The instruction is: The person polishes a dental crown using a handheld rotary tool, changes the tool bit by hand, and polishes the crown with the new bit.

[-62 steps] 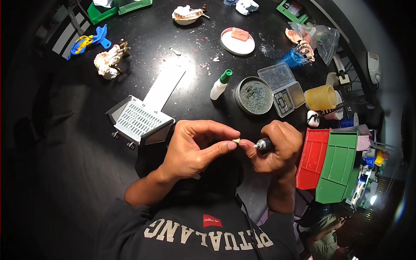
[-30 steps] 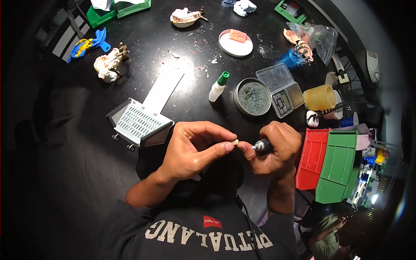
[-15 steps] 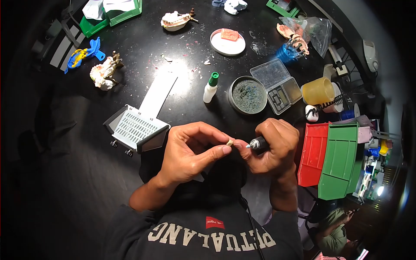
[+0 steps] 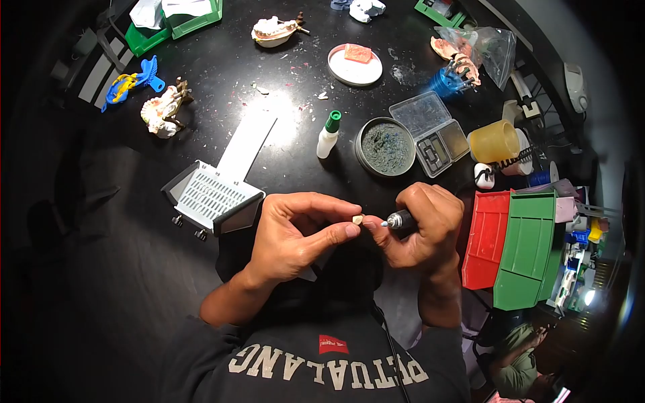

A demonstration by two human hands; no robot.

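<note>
Dark desk [image 4: 222, 74] is seen from above in the head view, with scattered crumbs and a bright glare at its upper middle; the far left and the corners are lost in shadow.

At the centre of the frame, a small cream piece [image 4: 357, 219] is pinched between the thumb and forefinger of the left hand [image 4: 289, 235]. Its shape is partly covered by the fingertips, and its details are too small to be made out. A dark handpiece [image 4: 402, 221] with a pale tip is gripped in the curled fingers of the right hand [image 4: 430, 227], the tip pointed toward the piece but apart from it. The right thumb is extended close to the piece; whether it is touched cannot be told.

Left of the hands, a slotted metal tray [image 4: 213, 195] is partly shaded. Above the hands, a green-capped bottle [image 4: 327, 138] is stood near a round tin [image 4: 385, 146] of grey-blue material, beside which an open pocket scale [image 4: 437, 148] is placed; its display cannot be read. At the upper middle, a pink block [image 4: 357, 53] is held on a white dish [image 4: 345, 70]. Green bins at the upper left are cut off by the frame edge. At the lower right, another person [image 4: 517, 363] is only dimly seen.
</note>
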